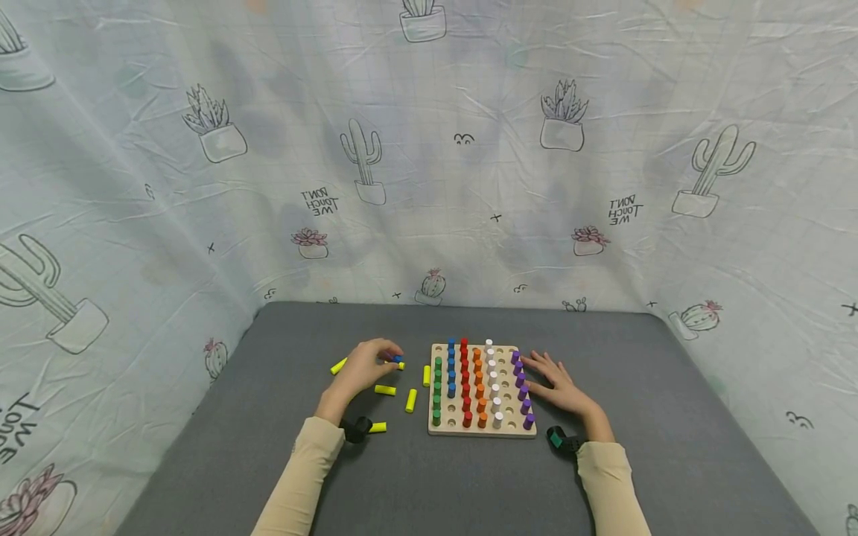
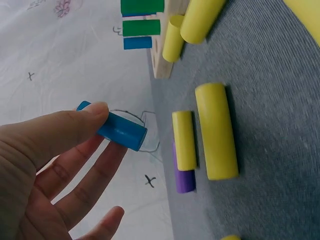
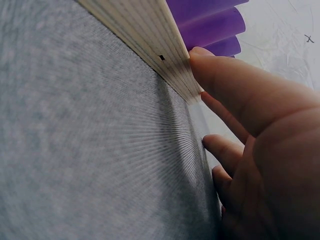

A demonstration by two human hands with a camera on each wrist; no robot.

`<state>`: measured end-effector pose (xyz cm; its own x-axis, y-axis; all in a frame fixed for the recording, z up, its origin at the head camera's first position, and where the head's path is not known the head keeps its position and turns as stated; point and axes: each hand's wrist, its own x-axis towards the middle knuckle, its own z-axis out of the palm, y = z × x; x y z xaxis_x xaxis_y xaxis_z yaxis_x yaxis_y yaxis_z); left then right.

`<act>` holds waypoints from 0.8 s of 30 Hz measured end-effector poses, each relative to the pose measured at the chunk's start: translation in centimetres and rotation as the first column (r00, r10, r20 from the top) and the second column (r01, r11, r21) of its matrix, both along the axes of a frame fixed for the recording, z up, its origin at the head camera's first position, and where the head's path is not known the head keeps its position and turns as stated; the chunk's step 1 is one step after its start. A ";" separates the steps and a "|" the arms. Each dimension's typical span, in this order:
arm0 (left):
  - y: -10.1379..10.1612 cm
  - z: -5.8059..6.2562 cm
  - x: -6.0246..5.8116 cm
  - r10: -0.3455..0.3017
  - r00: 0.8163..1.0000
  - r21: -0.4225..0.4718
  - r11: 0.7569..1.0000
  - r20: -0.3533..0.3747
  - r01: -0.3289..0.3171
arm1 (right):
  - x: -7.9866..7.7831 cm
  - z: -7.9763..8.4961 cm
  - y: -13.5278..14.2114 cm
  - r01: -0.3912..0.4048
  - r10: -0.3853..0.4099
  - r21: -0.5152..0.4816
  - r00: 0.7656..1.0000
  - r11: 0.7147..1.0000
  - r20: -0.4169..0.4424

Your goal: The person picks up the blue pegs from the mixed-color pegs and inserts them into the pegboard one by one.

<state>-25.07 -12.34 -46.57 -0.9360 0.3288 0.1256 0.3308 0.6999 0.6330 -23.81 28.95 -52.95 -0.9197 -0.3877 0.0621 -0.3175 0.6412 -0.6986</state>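
Between thumb and fingers my left hand [image 1: 362, 366] pinches a blue peg [image 2: 122, 132], raised above the table left of the wooden pegboard [image 1: 482, 433]. In the left wrist view the peg is tilted. My right hand [image 1: 561, 391] lies with fingers spread at the board's right side; in the right wrist view its thumb [image 3: 225, 82] touches the board's edge beside the purple pegs [image 3: 212, 25]. Rows of green pegs [image 1: 437, 403], blue, red pegs [image 1: 467, 419], orange, white and purple pegs stand upright in the board.
Several yellow pegs [image 1: 411, 401] lie loose on the grey table [image 1: 402, 476] around my left hand. A purple peg [image 2: 185, 181] lies behind a yellow one in the left wrist view. Uncovered holes show in the board. A cactus-print curtain [image 1: 429, 186] surrounds the table's back and sides.
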 end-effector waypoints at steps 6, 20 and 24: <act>0.6 0.0 0.2 0.000 1.000 0.016 1.000 -0.009 0.000 | 0.0 0.0 0.0 0.011 -0.011 0.007 1.000 1.000 0.002; 1.7 0.3 0.6 -0.093 0.996 0.054 0.994 0.019 0.091 | 0.1 0.0 0.0 0.009 -0.009 0.011 1.000 1.000 0.003; 2.2 0.5 0.7 -0.109 0.994 0.059 0.992 0.023 0.107 | 0.1 0.0 0.0 0.012 -0.012 0.019 1.000 1.000 0.006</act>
<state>-24.39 -10.17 -46.09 -0.8986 0.4211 0.1233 0.3854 0.6232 0.6805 -23.74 28.93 -52.97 -0.9248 -0.3774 0.0486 -0.3049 0.6585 -0.6881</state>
